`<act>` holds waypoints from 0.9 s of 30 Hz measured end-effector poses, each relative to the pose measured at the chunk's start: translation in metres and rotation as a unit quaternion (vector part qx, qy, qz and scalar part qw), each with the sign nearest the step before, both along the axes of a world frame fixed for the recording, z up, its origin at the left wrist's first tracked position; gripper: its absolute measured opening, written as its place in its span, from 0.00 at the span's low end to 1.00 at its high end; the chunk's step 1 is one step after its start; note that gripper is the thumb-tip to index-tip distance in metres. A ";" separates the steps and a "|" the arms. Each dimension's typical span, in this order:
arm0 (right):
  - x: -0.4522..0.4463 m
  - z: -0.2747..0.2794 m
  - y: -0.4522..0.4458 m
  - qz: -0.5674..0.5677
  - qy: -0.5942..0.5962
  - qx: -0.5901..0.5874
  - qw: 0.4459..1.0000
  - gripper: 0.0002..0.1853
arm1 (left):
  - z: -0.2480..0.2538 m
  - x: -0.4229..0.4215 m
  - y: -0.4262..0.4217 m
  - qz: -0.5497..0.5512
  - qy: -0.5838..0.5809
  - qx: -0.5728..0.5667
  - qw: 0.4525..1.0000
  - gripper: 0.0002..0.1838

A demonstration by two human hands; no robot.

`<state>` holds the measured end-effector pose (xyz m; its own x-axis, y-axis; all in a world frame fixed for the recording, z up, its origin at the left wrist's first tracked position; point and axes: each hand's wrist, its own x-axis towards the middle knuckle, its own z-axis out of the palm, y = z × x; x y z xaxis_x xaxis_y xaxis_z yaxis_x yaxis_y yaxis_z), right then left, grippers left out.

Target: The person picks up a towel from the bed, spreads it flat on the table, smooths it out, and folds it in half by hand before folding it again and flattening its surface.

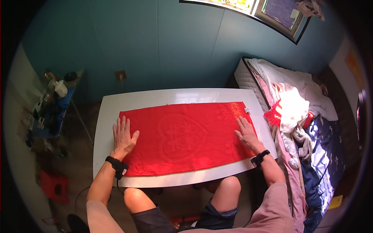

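A red towel [178, 136] with a raised heart-shaped pattern lies spread flat across a white table [175, 96]. My left hand [123, 138] rests on the towel's left edge, fingers stretched and thumb apart. On the right side, my right hand [246, 133] lies flat near the towel's right edge, fingers extended toward the far corner. A small white tag [247, 110] sticks out at that corner. Neither hand grasps the cloth. Both wrists wear black bands.
To the right stands a bed [248, 79] with heaped clothes and bedding [295, 108]. A small blue side table [52, 126] with a white cup [61, 88] and clutter is at left. A red stool [54, 186] sits on the floor. The teal wall [128, 42] is behind.
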<state>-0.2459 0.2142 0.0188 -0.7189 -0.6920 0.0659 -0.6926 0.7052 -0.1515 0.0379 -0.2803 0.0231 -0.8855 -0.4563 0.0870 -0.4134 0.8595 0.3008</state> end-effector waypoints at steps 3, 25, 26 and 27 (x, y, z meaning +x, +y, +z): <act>0.010 0.006 -0.087 0.063 0.023 -0.030 0.997 0.37 | -0.006 -0.040 -0.010 0.004 -0.012 0.012 1.000 0.44; -0.108 -0.036 -0.061 -0.088 -0.017 0.038 0.995 0.39 | -0.044 -0.059 -0.029 0.051 -0.078 -0.059 0.994 0.44; -0.119 -0.037 -0.042 -0.099 -0.002 0.045 0.994 0.39 | -0.044 -0.060 -0.029 0.052 -0.080 -0.062 0.994 0.44; -0.123 -0.036 -0.033 -0.097 -0.011 0.040 0.994 0.39 | -0.046 -0.060 -0.030 0.053 -0.083 -0.064 0.993 0.44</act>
